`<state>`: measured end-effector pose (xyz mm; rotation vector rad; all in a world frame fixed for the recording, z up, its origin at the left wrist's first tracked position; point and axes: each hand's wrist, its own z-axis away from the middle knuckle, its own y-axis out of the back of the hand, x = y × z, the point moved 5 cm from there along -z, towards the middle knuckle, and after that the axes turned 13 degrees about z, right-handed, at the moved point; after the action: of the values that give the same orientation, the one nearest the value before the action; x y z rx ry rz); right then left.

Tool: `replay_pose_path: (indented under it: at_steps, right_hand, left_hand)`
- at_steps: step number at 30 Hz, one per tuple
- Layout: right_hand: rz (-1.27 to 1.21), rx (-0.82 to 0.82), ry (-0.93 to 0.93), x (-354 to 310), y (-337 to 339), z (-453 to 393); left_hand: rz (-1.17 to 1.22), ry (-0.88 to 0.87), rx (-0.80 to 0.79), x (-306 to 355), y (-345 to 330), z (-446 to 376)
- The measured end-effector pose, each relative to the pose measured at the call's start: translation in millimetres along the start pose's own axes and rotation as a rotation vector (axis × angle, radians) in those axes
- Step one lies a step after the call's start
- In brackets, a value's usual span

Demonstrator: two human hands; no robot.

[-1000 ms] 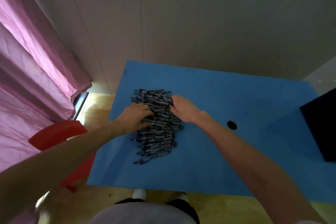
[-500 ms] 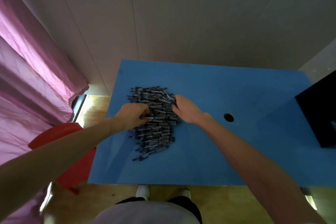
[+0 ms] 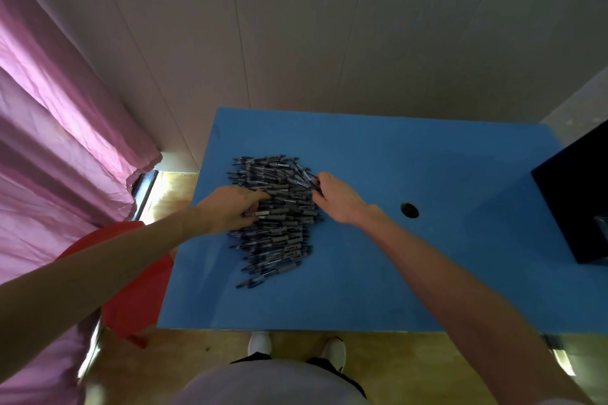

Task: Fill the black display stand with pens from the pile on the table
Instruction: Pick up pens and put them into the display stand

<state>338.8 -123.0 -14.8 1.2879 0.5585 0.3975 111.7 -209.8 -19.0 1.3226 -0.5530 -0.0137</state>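
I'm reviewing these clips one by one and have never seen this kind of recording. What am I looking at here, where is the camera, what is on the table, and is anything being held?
There is no machine here: a person works with two bare hands. The single picture comes from a wide-angle camera worn on the person's head, looking forward and down, so the arms reach in from the bottom. On the flat blue table lies a pile of dark pens with grey grips. At the right edge stands the black display stand meant to receive them; only part of it shows. The left hand has its fingers curled round some pens at the pile's left side. The right hand pinches pens at the pile's upper right. A small round hole is in the tabletop, and a red chair stands left of the table.
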Motion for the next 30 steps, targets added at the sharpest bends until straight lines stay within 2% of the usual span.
replay_pose_path:
  at_steps: [4,7,11,20,30]
  right_hand:
    - [-0.040,0.008,-0.024,8.5,-1.9,-0.2]
    - [-0.075,0.011,-0.062,17.4,-3.4,2.3]
    - [-0.091,-0.015,-0.093,30.2,-9.7,10.6]
    - [-0.150,-0.023,-0.144,55.3,-17.8,27.8]
    - [-0.229,-0.015,-0.193,69.4,-19.9,39.1]
  left_hand:
    - [-0.010,-0.122,0.085,13.8,10.0,-2.6]
    - [-0.042,-0.162,0.075,32.7,12.6,-22.6]
    - [-0.202,-0.114,-0.031,45.9,2.1,-46.6]
    - [-0.310,-0.054,-0.074,35.5,-1.1,-44.9]
    - [-0.517,-0.137,-0.102,41.6,-6.3,-48.8]
